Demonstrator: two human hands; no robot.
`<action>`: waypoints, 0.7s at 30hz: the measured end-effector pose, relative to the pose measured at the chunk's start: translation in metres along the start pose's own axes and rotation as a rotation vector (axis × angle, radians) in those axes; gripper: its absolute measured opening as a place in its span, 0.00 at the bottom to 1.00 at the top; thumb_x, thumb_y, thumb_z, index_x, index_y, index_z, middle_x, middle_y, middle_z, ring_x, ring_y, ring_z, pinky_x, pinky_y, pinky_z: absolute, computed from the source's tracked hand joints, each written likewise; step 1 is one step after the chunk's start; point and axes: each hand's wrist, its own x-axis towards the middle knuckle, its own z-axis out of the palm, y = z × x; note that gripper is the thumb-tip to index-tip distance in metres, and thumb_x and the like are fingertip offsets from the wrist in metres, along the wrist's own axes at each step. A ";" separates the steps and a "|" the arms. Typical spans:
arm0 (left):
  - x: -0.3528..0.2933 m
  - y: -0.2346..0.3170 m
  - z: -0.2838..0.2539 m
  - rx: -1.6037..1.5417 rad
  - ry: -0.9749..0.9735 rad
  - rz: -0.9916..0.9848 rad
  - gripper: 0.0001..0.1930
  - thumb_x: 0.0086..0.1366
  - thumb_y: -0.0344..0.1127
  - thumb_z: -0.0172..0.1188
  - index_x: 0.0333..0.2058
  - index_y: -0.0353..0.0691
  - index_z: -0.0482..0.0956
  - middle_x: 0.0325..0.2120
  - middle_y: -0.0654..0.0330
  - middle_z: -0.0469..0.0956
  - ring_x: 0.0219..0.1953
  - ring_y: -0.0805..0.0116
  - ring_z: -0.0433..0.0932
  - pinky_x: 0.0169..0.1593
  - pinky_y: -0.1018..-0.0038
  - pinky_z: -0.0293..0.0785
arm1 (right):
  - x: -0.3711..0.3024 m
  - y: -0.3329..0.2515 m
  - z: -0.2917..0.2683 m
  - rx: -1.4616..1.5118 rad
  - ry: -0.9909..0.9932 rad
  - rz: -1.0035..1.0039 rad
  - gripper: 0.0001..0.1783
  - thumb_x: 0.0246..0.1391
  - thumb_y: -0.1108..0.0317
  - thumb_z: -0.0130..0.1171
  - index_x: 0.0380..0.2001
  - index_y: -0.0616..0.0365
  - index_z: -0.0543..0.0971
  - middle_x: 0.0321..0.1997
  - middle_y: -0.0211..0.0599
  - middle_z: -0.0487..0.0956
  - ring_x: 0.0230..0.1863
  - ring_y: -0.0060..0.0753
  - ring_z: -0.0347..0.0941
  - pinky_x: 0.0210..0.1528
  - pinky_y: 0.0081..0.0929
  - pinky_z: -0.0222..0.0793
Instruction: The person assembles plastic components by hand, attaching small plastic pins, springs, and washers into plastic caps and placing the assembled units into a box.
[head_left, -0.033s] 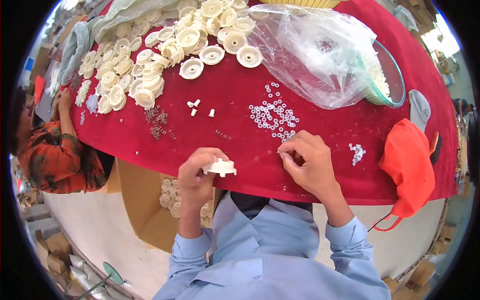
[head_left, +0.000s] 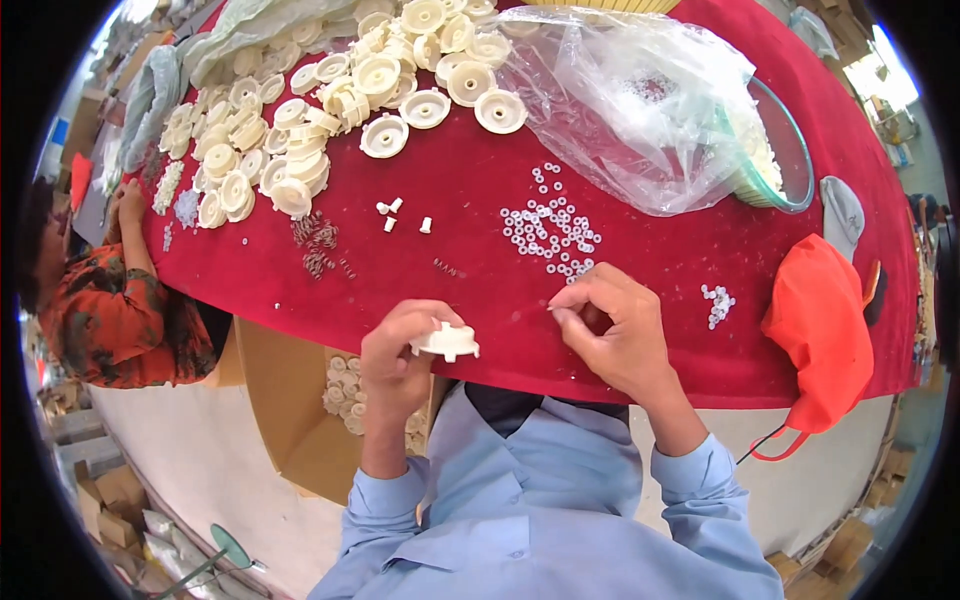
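The left hand (head_left: 397, 350) holds a cream, seemingly round, lugged part (head_left: 447, 342).

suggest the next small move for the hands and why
Probably bring the right hand across to the cream wheel-like part: the left hand holds that part up, while the right seems to pinch a small pale piece, apart from it.

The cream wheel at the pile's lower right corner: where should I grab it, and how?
Probably pinch its near rim, coming from the person's side. The cream wheel lies hollow side up, and that rim borders bare red cloth. Other wheels crowd its far left, and the clear plastic bag lies close on its right.
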 end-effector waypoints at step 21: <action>-0.019 0.034 -0.007 0.130 -0.037 0.114 0.13 0.53 0.14 0.65 0.38 0.31 0.83 0.38 0.48 0.77 0.36 0.63 0.82 0.36 0.74 0.82 | 0.004 -0.043 0.037 0.815 -0.480 0.423 0.09 0.54 0.73 0.68 0.38 0.63 0.88 0.31 0.27 0.81 0.29 0.12 0.70 0.30 0.17 0.63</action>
